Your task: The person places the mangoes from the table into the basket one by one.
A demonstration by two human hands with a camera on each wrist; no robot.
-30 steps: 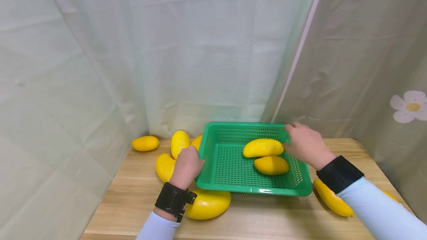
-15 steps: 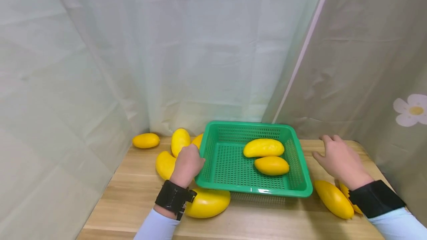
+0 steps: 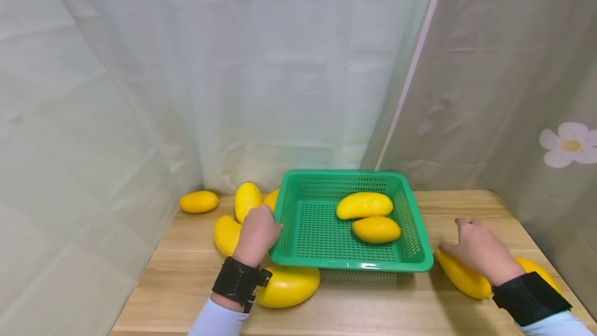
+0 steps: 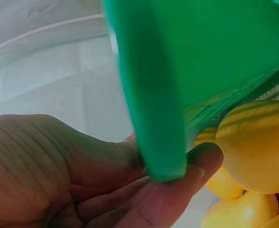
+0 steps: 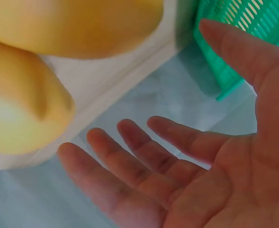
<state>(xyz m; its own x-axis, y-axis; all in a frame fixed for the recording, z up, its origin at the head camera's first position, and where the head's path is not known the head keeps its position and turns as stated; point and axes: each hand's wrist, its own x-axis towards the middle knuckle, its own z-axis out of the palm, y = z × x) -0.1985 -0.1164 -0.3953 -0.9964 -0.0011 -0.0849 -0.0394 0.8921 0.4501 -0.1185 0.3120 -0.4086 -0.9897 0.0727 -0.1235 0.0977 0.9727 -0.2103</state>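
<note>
My left hand [image 3: 257,229] pinches the left rim of a green plastic basket [image 3: 345,264], thumb on one side and fingers on the other, as the left wrist view shows. Inside the basket lie a pale yellow mango [image 3: 365,205] and a deeper yellow mango [image 3: 375,229], both toward its right side. To the right, my right hand [image 3: 482,250] hovers over a long yellow mango [image 3: 468,280], overlapping it in the head view. Its fingers are spread and hold nothing in the right wrist view. Another mango [image 3: 538,271] lies just beyond it, partly behind the wrist.
Several mangoes lie left of the basket: a small one [image 3: 199,201] by the curtain, an upright-looking one [image 3: 247,200] and a curved one [image 3: 227,235]. A large mango [image 3: 289,288] sits at the basket's front left. Pale curtains [image 3: 298,77] enclose the wooden table [image 3: 186,284].
My right hand has left the basket's right side, moved right, then lowered toward the long mango. The left hand keeps its pinch on the rim, and the basket stays in place.
</note>
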